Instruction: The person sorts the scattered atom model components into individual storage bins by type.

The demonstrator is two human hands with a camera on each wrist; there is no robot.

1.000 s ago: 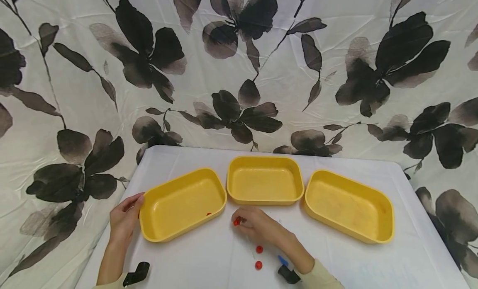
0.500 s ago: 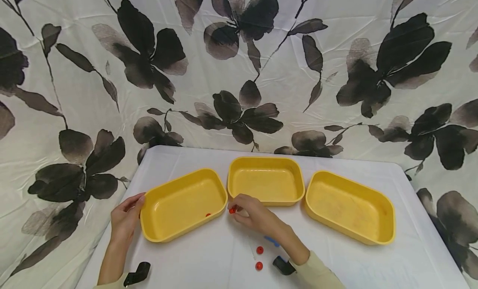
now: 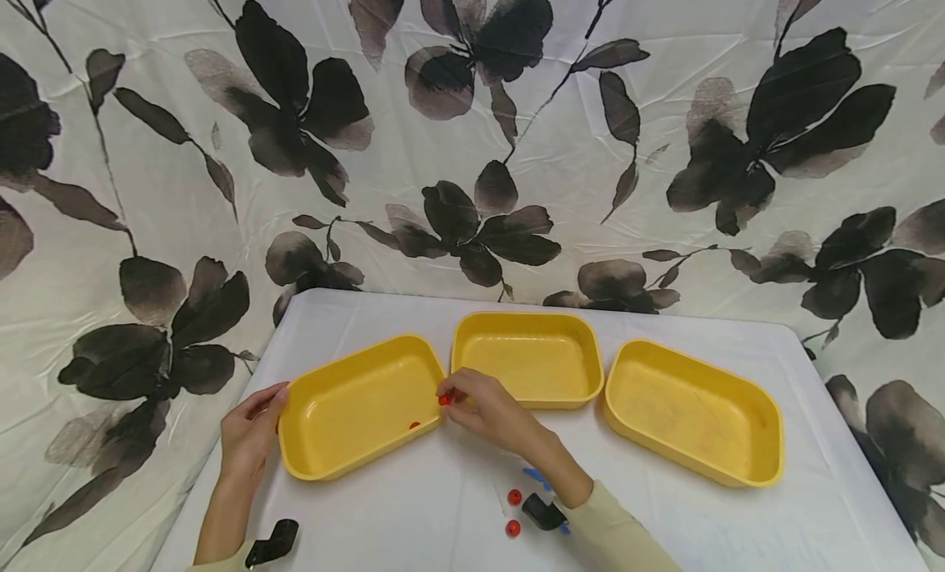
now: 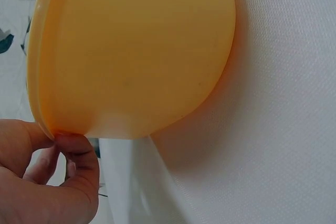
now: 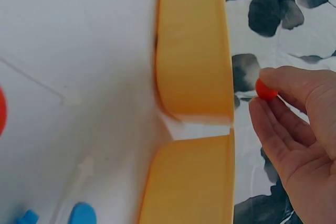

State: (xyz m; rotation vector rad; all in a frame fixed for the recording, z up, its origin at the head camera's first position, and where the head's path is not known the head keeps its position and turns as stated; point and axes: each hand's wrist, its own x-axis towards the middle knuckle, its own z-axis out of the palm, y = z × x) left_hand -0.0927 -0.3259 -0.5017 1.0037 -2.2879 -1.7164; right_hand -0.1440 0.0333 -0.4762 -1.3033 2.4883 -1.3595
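My left hand (image 3: 247, 437) pinches the left end of the left yellow tray (image 3: 354, 408). Thumb and finger meet on the tray's rim (image 4: 38, 77) in the left wrist view. Between its thumb and fingertips, my right hand (image 3: 487, 408) holds a small red bead (image 5: 266, 89) at the rim of that tray's right end. Another red bead (image 3: 415, 425) lies inside the same tray, partly hidden by the front wall. Two loose red beads, a nearer one (image 3: 513, 528) and a farther one (image 3: 514, 496), rest on the white cloth by the right wrist.
A middle yellow tray (image 3: 527, 359) and a right yellow tray (image 3: 694, 408) stand along the back of the white-covered table (image 3: 384, 523). Small blue pieces (image 5: 83, 214) lie under the right forearm, partly hidden. A floral cloth (image 3: 458, 145) hangs behind.
My right hand has moved left and away from me with the red bead, from the cloth in front of the trays to the left tray's rim. The left hand keeps its grip.
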